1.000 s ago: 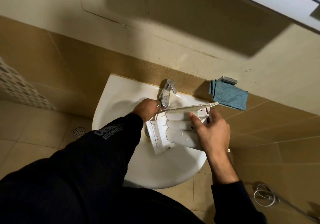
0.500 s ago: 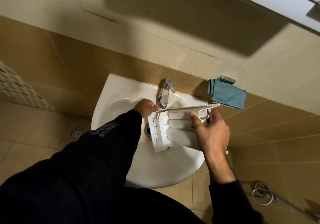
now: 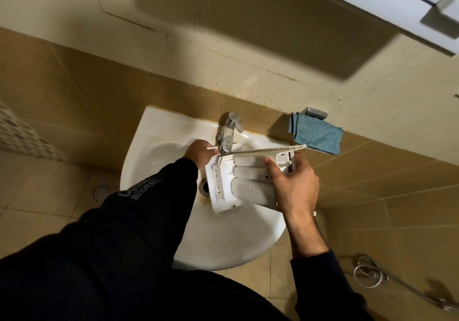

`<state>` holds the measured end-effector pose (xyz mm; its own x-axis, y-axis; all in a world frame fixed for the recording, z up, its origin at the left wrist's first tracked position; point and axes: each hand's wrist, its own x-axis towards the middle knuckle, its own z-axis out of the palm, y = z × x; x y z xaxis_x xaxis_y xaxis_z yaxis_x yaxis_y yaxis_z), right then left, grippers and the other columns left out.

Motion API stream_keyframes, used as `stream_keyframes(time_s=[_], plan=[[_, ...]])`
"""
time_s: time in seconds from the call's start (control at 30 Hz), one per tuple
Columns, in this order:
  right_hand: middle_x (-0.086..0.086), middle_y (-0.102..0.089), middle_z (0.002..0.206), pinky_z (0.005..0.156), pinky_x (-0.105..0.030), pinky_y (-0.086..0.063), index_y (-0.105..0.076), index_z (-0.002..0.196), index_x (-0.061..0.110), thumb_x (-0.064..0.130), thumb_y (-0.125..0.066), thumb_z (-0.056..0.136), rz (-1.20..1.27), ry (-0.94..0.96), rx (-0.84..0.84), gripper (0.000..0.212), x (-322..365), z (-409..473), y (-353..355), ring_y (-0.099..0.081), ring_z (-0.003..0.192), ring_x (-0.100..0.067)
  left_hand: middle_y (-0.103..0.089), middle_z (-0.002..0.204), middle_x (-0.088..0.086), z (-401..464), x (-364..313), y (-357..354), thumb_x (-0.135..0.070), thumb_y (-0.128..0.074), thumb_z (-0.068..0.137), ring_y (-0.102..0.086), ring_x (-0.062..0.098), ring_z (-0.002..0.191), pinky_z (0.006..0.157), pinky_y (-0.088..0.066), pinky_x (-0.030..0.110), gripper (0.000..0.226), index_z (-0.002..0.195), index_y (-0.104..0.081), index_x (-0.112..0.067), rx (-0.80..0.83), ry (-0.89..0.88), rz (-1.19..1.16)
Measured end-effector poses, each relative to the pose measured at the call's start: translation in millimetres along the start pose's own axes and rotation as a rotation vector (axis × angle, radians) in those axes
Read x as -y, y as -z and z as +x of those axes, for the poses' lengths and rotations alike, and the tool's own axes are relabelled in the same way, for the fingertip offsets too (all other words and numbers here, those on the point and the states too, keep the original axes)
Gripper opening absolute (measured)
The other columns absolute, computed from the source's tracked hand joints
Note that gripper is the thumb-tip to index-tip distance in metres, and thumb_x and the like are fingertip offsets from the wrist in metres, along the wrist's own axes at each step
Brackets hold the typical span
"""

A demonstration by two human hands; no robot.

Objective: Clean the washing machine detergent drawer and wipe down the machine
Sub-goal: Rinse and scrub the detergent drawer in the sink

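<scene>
You're standing over a white sink (image 3: 159,146) with a chrome tap (image 3: 229,132), mounted on tan wall tiles (image 3: 74,92) under cream plaster (image 3: 248,35). Beige floor tiles (image 3: 37,196) with a round drain (image 3: 101,192) on the left, white cabinet (image 3: 372,0) top right, dim light.

My white detergent drawer (image 3: 238,184) sits over a white sink (image 3: 159,151); the cloth (image 3: 315,134) is teal, my sleeve (image 3: 139,211) black (faint grey lettering), wall tiles (image 3: 87,92) tan.

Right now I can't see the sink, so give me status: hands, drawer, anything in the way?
Right hand grips drawer over sink. Left hand holds thin white stick by tap. Nothing blocking.
</scene>
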<state>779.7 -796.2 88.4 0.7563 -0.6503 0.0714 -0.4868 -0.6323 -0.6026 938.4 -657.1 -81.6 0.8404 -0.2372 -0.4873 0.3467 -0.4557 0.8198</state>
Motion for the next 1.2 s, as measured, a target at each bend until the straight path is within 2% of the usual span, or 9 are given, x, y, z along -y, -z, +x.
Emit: stream_keyframes(time_s=[0.07,0.17,0.3,0.47,0.6,0.83,0.93,1.1,1.2], plan=[[0.002,-0.066,0.074,0.06,-0.028,-0.038,-0.064,0.1,0.013,0.053,-0.07,0.08,0.018,-0.022,-0.011,0.045,-1.6,0.3,-1.1,-0.063,0.073,-0.02,-0.06,0.104,0.023,-0.3,3.9,-1.8,-0.013,-0.063,0.093,-0.062,0.034,0.083,0.065,-0.054,0.034,0.012,0.102,-0.059,-0.005,0.11,0.137,-0.33],[0.003,-0.065,0.072,0.06,-0.028,-0.039,-0.065,0.103,0.013,0.053,-0.07,0.08,0.031,-0.05,-0.016,0.047,-4.4,1.7,-3.2,-0.062,0.072,-0.019,-0.054,0.103,0.015,-5.3,9.8,-9.9,-0.016,-0.055,0.099,-0.059,0.023,0.079,0.074,-0.054,0.037,0.012,0.103,-0.056,-0.005,0.16,0.237,-0.572],[-0.001,-0.07,0.081,0.066,-0.031,-0.049,-0.065,0.106,0.012,0.053,-0.071,0.079,0.051,-0.078,0.009,0.049,-8.5,0.5,-6.9,-0.066,0.079,-0.022,-0.059,0.113,0.025,-0.6,16.3,-19.6,-0.043,-0.057,0.095,-0.062,0.032,0.096,0.073,-0.054,0.036,0.057,0.131,-0.051,0.001,-0.011,0.248,-0.408],[-0.001,-0.061,0.066,0.055,-0.03,-0.039,-0.059,0.088,0.014,0.05,-0.07,0.08,0.036,-0.074,-0.016,0.039,-9.6,-2.3,-3.1,-0.06,0.067,-0.023,-0.058,0.121,0.026,3.3,14.3,-19.9,-0.032,-0.054,0.098,-0.061,0.039,0.106,0.092,-0.052,0.055,0.045,0.124,-0.051,0.004,-0.009,0.153,-0.286],[-0.002,-0.061,0.066,0.06,-0.035,-0.047,-0.054,0.08,0.015,0.05,-0.07,0.08,0.037,-0.093,-0.043,0.039,-13.0,0.8,2.1,-0.059,0.066,-0.024,-0.059,0.101,0.017,-4.3,15.1,-26.7,-0.003,-0.045,0.097,-0.056,0.03,0.09,0.079,-0.046,0.044,0.021,0.114,-0.058,-0.006,0.187,0.116,-0.443],[0.007,-0.068,0.077,0.068,-0.031,-0.051,-0.064,0.102,0.018,0.047,-0.07,0.079,-0.019,-0.062,0.094,0.037,-12.2,10.1,8.1,-0.065,0.076,-0.017,-0.064,0.101,0.034,-13.5,19.4,-40.9,-0.045,-0.038,0.102,-0.063,0.045,0.094,0.078,-0.051,0.042,0.058,0.101,-0.06,0.009,-0.07,0.08,-0.098],[0.005,-0.071,0.086,0.076,-0.035,-0.053,-0.064,0.108,0.018,0.055,-0.067,0.076,-0.019,-0.068,0.065,0.049,-8.7,7.6,7.8,-0.066,0.084,-0.02,-0.066,0.102,0.028,-15.2,12.2,-42.4,-0.041,-0.034,0.104,-0.064,0.037,0.097,0.081,-0.048,0.038,0.056,0.103,-0.064,0.006,-0.088,0.081,-0.144],[0.01,-0.06,0.064,0.063,-0.03,-0.045,-0.052,0.073,0.024,0.04,-0.074,0.081,0.177,-0.147,0.008,0.028,-14.9,9.0,14.1,-0.057,0.059,-0.014,-0.054,0.14,0.013,-15.1,1.7,-41.5,-0.036,-0.039,0.104,-0.045,0.028,0.134,0.111,-0.034,0.038,0.045,0.139,-0.05,-0.008,0.159,0.123,-0.525],[0.008,-0.066,0.067,0.063,-0.035,-0.052,-0.06,0.076,0.021,0.036,-0.075,0.081,0.318,-0.182,-0.011,0.022,-18.1,10.0,14.5,-0.061,0.06,-0.015,-0.052,0.139,0.004,-19.5,6.8,-49.5,-0.031,-0.041,0.105,-0.044,0.018,0.129,0.104,-0.028,0.025,0.043,0.14,-0.046,-0.007,0.219,0.126,-0.533]])
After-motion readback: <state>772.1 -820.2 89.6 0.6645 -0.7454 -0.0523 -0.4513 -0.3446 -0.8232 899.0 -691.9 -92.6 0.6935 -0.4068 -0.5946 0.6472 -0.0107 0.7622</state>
